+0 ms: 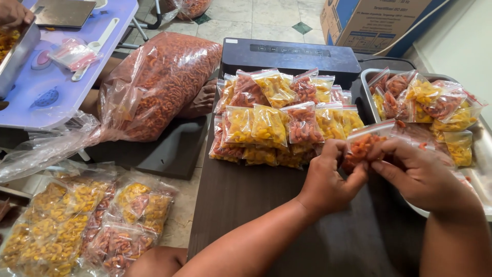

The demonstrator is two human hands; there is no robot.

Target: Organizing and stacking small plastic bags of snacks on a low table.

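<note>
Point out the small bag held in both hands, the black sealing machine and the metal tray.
Small bag of orange snacks (365, 143), head view, its clear front between the hands.
Black sealing machine (290, 57), head view, its top panel.
Metal tray (366, 91), head view, its left rim.

Hands at work over the dark tabletop: two, left hand (328, 179) and right hand (420, 177)
Small clear packet of orange snacks held between them (365, 143): one
Large clear plastic sack of orange curls (161, 82): one
Black flat sealing machine (289, 55): one
Metal tray of packets (369, 82): one
Brown cardboard box (371, 20): one
Stacked small packets, yellow and orange (269, 128): too many overlap to count
</note>
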